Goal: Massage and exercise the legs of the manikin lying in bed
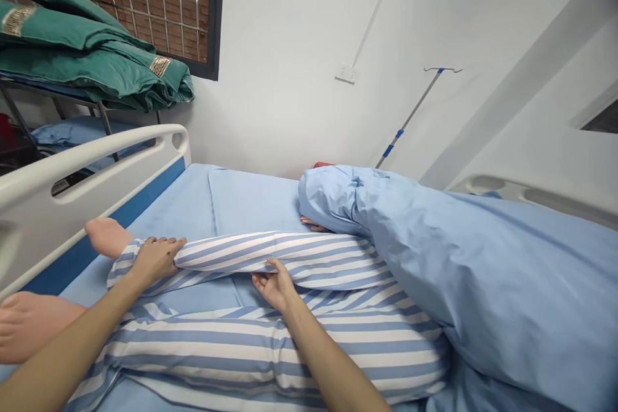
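Blue and white striped cloth covers the far leg, which lies on the bed right at your two hands. Your left hand is palm down on its low end, close to the far foot, with the fingers set over the top. Its thumb is hidden, so I cannot tell how tightly it grips. Your right hand is turned up at the near side of the leg, around the knee, its thumb apart from its bent fingers. I cannot tell if it takes any weight.

If your right hand has only the edge, the knee could sag or roll, with too little under it. The cloth looks loose, so it could slip under your left fingers and leave you holding cloth, not leg. The near leg lies under your right arm, and a low elbow could bump it. To the right of your hands, the blue quilt covers the top of the legs and could drag. Past your left hand, the white end board could knock the far foot if the leg slid that way.
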`<state>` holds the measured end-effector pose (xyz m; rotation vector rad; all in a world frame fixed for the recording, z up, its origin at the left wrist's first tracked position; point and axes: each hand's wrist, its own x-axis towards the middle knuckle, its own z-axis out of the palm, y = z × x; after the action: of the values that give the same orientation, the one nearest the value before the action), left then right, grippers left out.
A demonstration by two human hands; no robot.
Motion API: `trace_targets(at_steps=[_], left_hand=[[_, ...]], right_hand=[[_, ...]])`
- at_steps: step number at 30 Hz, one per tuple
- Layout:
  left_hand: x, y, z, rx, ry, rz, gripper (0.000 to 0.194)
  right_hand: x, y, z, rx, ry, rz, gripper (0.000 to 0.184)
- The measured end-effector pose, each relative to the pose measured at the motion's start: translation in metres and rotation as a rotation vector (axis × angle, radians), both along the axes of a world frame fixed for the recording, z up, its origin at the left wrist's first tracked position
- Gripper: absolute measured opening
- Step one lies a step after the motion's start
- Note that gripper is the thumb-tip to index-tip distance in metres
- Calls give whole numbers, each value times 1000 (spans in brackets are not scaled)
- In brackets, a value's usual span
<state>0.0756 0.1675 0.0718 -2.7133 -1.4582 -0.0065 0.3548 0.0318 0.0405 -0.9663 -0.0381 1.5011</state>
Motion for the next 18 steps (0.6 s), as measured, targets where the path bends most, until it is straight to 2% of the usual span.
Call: trace_targets(at_steps=[8,11,14,16,18], left_hand=[[-7,8,-16,60,23,-55,48],[-4,4,-15,110,22,-57,49],[-5,-13,-9,160,-83,-64,52],[-13,-33,-7,39,-212,-108,55],[-29,-56,-9,-187,-302,-157,56]], right_hand=[[3,4,-12,-98,-42,45,20],[2,3,-11,-170,-148,103,18],[-1,0,-8,-181,-240,136,17],[-1,-2,-6,-189,-282,129,15],[-2,-4,-1,-192,-326,94,13]])
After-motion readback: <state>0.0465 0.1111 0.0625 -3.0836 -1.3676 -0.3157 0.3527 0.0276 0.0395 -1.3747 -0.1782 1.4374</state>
